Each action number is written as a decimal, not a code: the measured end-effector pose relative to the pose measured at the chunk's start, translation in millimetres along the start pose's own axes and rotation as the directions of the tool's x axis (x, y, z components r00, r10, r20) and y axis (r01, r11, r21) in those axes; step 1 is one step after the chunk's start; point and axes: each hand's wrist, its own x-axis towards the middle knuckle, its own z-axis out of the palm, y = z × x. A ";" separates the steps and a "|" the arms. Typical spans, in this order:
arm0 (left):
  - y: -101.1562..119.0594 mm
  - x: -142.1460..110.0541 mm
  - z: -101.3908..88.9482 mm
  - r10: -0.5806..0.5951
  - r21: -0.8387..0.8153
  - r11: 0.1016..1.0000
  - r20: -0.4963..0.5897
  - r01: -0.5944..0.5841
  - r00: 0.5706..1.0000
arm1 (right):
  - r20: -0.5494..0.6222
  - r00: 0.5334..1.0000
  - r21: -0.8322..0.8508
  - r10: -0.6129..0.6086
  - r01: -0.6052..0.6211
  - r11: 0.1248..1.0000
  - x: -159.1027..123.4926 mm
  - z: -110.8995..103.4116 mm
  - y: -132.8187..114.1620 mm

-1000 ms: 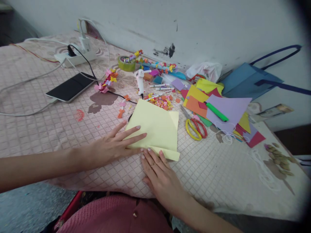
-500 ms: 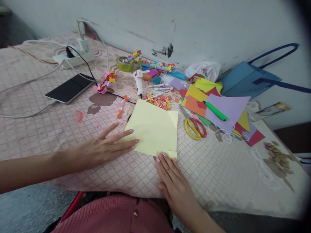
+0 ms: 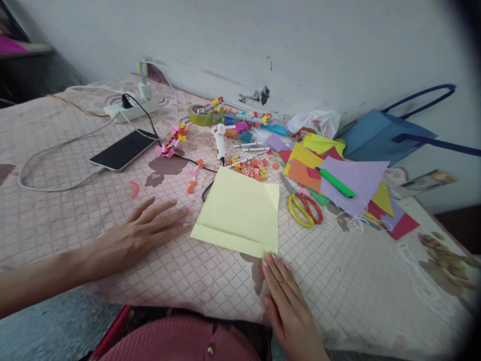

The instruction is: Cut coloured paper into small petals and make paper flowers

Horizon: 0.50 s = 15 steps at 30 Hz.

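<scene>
A pale yellow sheet of paper [image 3: 240, 210] lies in front of me, with a creased strip along its near edge and a small fold at its right corner. My left hand [image 3: 146, 233] is open on the tablecloth, fingers spread, just left of the paper and apart from it. At the paper's near right corner, the fingertips of my right hand [image 3: 283, 291] touch the edge; its fingers are stretched out flat. Right of the sheet lie scissors [image 3: 303, 208] with one yellow and one red handle. Behind it stands a white glue gun [image 3: 220, 140].
Colored paper sheets [image 3: 349, 173] with a green cutter [image 3: 336, 181] are piled at the right, near white string [image 3: 351, 215]. A black tablet [image 3: 124, 149] and a power strip [image 3: 131, 109] with cables occupy the left. Tape [image 3: 201, 116] and paper scraps [image 3: 250, 168] lie behind.
My left hand has slid left off the paper onto the cloth. The right hand has moved right along the near edge to the corner, uncovering the creased strip. The view has shifted slightly.
</scene>
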 end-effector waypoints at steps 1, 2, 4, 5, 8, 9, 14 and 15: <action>0.7 0.7 -0.8 -0.015 -0.017 1.000 -0.024 0.015 1.000 | -0.007 1.000 0.003 -0.001 0.001 1.000 0.7 -0.1 -0.1; 2.5 2.3 -2.2 -0.023 -0.043 0.999 -0.047 0.021 0.999 | -0.012 1.000 0.007 0.000 0.000 1.000 1.4 -0.2 -0.3; 9.8 8.1 -6.0 -0.014 -0.103 0.995 -0.098 0.003 0.995 | -0.019 1.000 0.015 0.008 -0.007 1.000 2.5 -0.8 -1.4; 15.3 12.3 -8.0 0.027 -0.122 0.992 -0.070 -0.035 0.997 | -0.022 1.000 0.019 0.014 -0.013 1.000 2.9 -1.2 -2.2; 33.7 25.6 -10.6 0.195 -0.176 0.965 -0.006 -0.193 0.981 | -0.015 0.999 0.028 0.042 -0.042 0.999 3.9 -2.6 -4.9; 38.8 29.1 -9.8 0.233 -0.203 0.952 0.005 -0.227 0.972 | -0.014 0.999 0.030 0.050 -0.050 0.998 4.2 -3.1 -5.8; 45.9 32.1 0.5 0.250 -0.250 0.941 0.052 -0.230 0.967 | 0.003 0.998 0.030 0.066 -0.066 0.997 4.1 -5.3 -7.9; 45.1 31.1 1.9 0.247 -0.243 0.943 0.057 -0.226 0.967 | 0.008 0.998 0.030 0.068 -0.068 0.997 3.3 -5.7 -7.5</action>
